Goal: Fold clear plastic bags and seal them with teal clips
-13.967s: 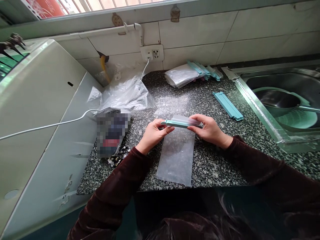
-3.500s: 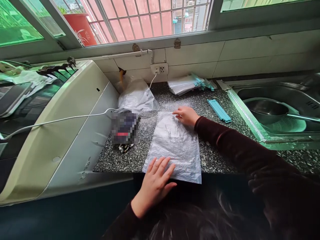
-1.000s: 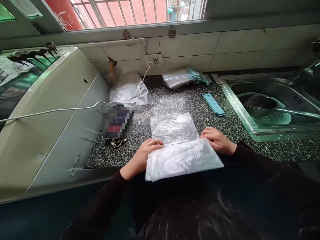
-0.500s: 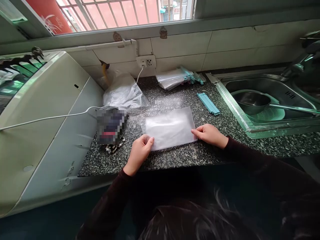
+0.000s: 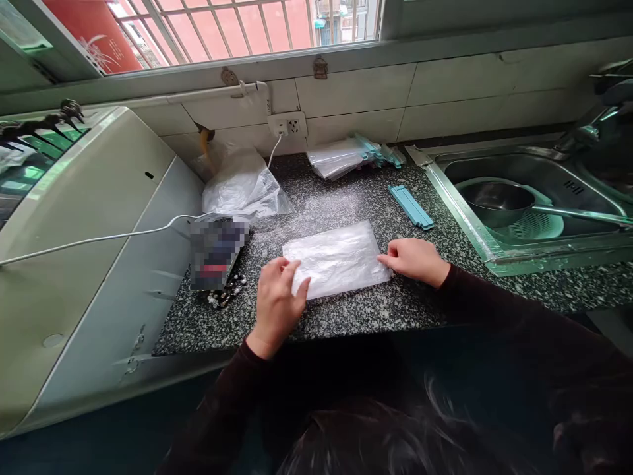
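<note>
A clear, crinkled plastic bag [image 5: 339,254] lies flat on the speckled granite counter [image 5: 356,310] in front of me. My left hand [image 5: 281,300] is at its left end, thumb apart from the fingers, with the fingertips touching the bag's edge. At the right edge, my right hand [image 5: 415,259] has its fingers curled and its thumb and index finger closed on the bag's border. Beyond the bag, to the right, rests a small stack of light-blue plastic strips [image 5: 410,207].
Farther back is a pile of clear bags [image 5: 336,158] with blue strips. A bulky plastic bag [image 5: 242,185] and a blurred-out phone-like object [image 5: 217,254] with a beaded strap lie left. A white cable [image 5: 123,233] crosses there. The sink [image 5: 494,260] holds a pan [image 5: 499,198].
The plastic bag has gone from smooth and held by both hands to wrinkled and flatter on the counter. My left thumb has lifted off it and spread from the fingers.
</note>
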{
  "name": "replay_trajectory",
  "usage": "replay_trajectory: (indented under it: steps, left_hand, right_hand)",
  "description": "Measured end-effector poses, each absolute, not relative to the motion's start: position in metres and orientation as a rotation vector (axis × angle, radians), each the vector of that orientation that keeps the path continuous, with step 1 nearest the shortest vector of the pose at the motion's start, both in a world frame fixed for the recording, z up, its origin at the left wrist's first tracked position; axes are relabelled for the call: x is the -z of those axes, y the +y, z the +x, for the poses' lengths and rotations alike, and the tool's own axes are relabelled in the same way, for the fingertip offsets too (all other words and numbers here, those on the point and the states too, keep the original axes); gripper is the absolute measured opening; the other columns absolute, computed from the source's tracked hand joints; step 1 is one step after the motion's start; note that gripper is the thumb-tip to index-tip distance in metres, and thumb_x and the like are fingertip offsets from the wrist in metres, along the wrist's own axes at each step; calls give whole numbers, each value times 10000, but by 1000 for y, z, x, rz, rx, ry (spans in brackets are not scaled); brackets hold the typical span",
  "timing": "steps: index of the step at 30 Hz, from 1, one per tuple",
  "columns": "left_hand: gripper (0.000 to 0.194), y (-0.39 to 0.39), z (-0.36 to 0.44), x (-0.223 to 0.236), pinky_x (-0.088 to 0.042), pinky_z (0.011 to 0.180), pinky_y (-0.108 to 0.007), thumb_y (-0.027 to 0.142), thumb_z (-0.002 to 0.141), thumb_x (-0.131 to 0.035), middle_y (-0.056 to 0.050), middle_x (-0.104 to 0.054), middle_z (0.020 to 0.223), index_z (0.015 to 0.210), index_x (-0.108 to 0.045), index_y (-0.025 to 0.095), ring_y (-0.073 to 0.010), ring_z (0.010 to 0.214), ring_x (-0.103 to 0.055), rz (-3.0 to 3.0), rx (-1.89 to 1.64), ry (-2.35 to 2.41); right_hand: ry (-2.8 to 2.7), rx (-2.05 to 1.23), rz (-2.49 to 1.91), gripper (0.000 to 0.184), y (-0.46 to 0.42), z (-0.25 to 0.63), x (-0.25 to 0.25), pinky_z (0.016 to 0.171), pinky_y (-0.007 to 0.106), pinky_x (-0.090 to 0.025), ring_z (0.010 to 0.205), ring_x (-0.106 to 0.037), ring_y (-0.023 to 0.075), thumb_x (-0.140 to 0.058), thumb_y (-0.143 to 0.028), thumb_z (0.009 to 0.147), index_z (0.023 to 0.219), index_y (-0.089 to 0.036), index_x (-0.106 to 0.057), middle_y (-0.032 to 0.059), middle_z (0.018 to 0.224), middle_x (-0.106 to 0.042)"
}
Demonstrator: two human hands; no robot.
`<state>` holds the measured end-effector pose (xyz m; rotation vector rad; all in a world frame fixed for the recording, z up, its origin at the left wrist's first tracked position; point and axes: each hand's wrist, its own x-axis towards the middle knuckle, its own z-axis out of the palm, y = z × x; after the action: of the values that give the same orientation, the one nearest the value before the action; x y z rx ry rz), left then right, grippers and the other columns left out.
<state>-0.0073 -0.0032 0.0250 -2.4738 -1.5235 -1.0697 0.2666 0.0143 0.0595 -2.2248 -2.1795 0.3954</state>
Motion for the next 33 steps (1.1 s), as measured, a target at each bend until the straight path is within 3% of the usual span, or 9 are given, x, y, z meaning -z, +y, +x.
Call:
replay_trajectory:
  steps: [2, 6, 12, 18, 26, 33]
  left_hand:
    - [200, -9, 3, -24, -442, 868, -397, 225, 831, -546, -120, -606, 1066, 1018, -603, 180, -241, 983, -550, -2564, 979, -1208]
    - [260, -16, 26, -19, -447, 901, -364, 227, 891, -459, -105, -612, 1202, 1109, -584, 159, -225, 1080, -553, -2829, 737, -835]
    - [467, -16, 31, -4, -385, 1030, -401, 382, 928, -360, -128, -493, 1357, 1288, -466, 105, -234, 1276, -430, -3046, 449, -899]
    - [487, -17, 29, -5, -357, 1060, -408, 419, 924, -358, -104, -445, 1400, 1311, -453, 139, -236, 1307, -394, -3081, 378, -925]
    - [401, -19, 27, -5, -419, 996, -400, 364, 894, -458, -116, -551, 1298, 1226, -516, 147, -239, 1202, -493, -2991, 582, -962]
    - [162, -12, 8, -8, -484, 739, -351, 182, 877, -462, -100, -666, 959, 946, -604, 147, -213, 862, -586, -2755, 649, -944]
  right_hand:
    - [-2178, -189, -2116, 311, 18, 265, -61, 515, 246, -243, 576, -518, 137, -482, -448, 821, 700, -187, -601, 27, 654, -642]
    - [-2379, 100, -1761, 290, 21, 252, -49, 556, 267, -233, 651, -547, 161, -439, -364, 855, 770, -153, -618, 71, 699, -653]
    - [-2568, 88, -1755, 304, 16, 243, -28, 554, 282, -211, 692, -583, 175, -396, -309, 880, 811, -136, -637, 92, 742, -677]
    - [-2450, 79, -1880, 305, 45, 248, -39, 560, 277, -235, 726, -607, 185, -412, -358, 881, 859, -157, -642, 82, 806, -696]
    - [-2349, 30, -1962, 241, 74, 253, -34, 570, 275, -263, 755, -605, 193, -453, -332, 863, 870, -167, -628, 80, 825, -691]
    - [-2418, 217, -1320, 263, 22, 286, -29, 579, 252, -333, 636, -524, 137, -431, -304, 886, 770, -159, -616, 51, 719, -633]
